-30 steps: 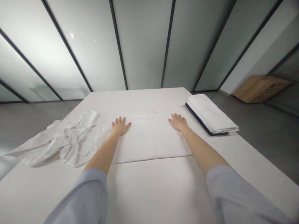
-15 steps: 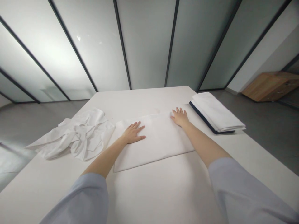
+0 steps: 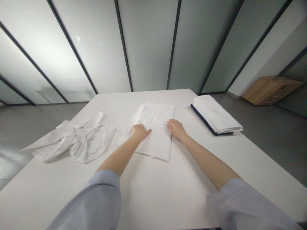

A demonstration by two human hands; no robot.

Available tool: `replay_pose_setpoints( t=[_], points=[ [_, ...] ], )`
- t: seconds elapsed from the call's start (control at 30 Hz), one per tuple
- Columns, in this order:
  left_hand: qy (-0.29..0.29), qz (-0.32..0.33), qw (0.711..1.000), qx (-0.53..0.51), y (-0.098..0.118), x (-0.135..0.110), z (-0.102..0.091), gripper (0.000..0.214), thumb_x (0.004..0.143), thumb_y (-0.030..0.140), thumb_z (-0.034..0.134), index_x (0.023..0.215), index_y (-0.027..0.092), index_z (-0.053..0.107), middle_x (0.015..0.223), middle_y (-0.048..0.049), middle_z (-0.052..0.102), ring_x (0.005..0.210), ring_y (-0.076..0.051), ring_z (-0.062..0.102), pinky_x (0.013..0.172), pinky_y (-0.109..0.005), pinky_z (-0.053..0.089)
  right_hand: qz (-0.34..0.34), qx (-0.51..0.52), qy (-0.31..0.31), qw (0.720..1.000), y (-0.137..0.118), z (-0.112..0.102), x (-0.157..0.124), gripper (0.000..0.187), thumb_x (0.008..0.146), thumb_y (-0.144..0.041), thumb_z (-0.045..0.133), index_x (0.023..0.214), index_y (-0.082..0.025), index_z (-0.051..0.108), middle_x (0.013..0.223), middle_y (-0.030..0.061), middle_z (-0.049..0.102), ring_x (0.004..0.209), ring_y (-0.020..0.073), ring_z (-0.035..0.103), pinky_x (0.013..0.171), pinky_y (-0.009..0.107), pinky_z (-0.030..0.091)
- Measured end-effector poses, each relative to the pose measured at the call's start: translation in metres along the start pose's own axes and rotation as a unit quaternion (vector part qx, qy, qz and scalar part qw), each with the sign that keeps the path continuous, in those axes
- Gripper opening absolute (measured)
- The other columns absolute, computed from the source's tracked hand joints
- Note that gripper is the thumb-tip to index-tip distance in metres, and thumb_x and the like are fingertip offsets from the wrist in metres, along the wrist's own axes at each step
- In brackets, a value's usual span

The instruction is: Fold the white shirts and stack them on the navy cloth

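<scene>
A folded white cloth lies on the white table in front of me, its upper layer slightly wrinkled towards the far side. A thinner layer of it shows past the upper one on the left. My left hand rests on the left part of the cloth, thumb stretched out to the right; its other fingers bend down and are partly hidden. At the right edge of the cloth, my right hand lies with fingers stretched out, open, touching the fabric.
On the left of the table a crumpled white cloth is spread in a heap. A folded white cloth sits on a dark blue folded cloth at the right. Frosted glass panels and a wooden cabinet stand beyond.
The cloth has been folded narrower, its right side brought over to the left. My right hand has come inward and nearer; the fingers of my left hand have bent.
</scene>
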State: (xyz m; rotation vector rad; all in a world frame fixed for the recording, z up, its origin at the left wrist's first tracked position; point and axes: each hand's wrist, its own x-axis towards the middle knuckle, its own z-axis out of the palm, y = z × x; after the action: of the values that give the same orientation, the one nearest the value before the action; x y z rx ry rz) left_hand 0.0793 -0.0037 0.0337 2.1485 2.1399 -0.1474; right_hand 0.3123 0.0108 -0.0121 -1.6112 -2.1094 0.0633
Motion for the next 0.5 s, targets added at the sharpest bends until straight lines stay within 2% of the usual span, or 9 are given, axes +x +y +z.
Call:
replay_pose_setpoints(
  t=[0.1,0.2,0.3,0.37,0.43,0.5],
  points=[
    [-0.013,0.080,0.996,0.039,-0.002,-0.014,-0.007,0.062,0.088,0.057,0.041,0.113,0.006,0.065,0.106,-0.0257,0.066,0.104,-0.036,0.062,0.085,-0.043,0.045,0.040,0.056,0.004,0.998,0.015,0.004,-0.005,0.029,0.090,-0.026,0.045,0.107,-0.021,0.068,0.119,0.0085,0.066,0.110,0.0228,0.058,0.097,0.037,0.042],
    [0.002,0.100,0.994,0.040,-0.018,-0.022,-0.012,0.047,0.093,0.044,0.035,0.107,0.013,0.068,0.105,-0.0198,0.068,0.103,-0.032,0.063,0.084,-0.041,0.046,0.082,0.115,0.013,0.990,0.025,0.002,-0.006,0.026,0.089,-0.027,0.046,0.101,-0.020,0.069,0.104,0.0071,0.070,0.098,0.0202,0.063,0.090,0.033,0.046],
    [0.035,0.051,0.998,-0.007,-0.040,-0.016,-0.011,0.045,0.093,0.042,0.032,0.112,0.019,0.065,0.107,-0.0150,0.068,0.102,-0.029,0.064,0.084,-0.040,0.046,0.135,0.126,0.043,0.982,0.026,-0.001,-0.007,0.029,0.086,-0.025,0.048,0.107,-0.019,0.067,0.106,0.0078,0.069,0.092,0.0188,0.063,0.085,0.031,0.047],
    [0.087,-0.007,0.995,-0.043,-0.053,-0.007,-0.005,0.046,0.092,0.045,0.035,0.119,0.020,0.061,0.111,-0.0142,0.067,0.105,-0.029,0.062,0.086,-0.040,0.046,0.174,0.083,0.059,0.980,0.025,-0.003,-0.008,0.032,0.083,-0.025,0.050,0.110,-0.017,0.066,0.110,0.0097,0.067,0.094,0.0207,0.062,0.087,0.034,0.046],
    [0.135,-0.051,0.987,-0.067,-0.063,0.001,0.004,0.051,0.089,0.052,0.038,0.121,0.018,0.060,0.117,-0.0157,0.063,0.112,-0.031,0.057,0.091,-0.042,0.044,0.208,0.023,0.051,0.977,0.024,-0.005,-0.009,0.032,0.083,-0.030,0.052,0.108,-0.018,0.068,0.107,0.0109,0.066,0.098,0.0244,0.061,0.089,0.038,0.045],
    [0.148,-0.054,0.984,-0.087,-0.069,0.007,0.015,0.056,0.088,0.058,0.037,0.117,0.017,0.062,0.126,-0.0172,0.058,0.119,-0.034,0.051,0.096,-0.045,0.040,0.222,-0.020,0.034,0.974,0.023,-0.007,-0.010,0.031,0.084,-0.036,0.052,0.103,-0.020,0.071,0.105,0.0115,0.066,0.100,0.0276,0.059,0.090,0.042,0.043]
  ],
)
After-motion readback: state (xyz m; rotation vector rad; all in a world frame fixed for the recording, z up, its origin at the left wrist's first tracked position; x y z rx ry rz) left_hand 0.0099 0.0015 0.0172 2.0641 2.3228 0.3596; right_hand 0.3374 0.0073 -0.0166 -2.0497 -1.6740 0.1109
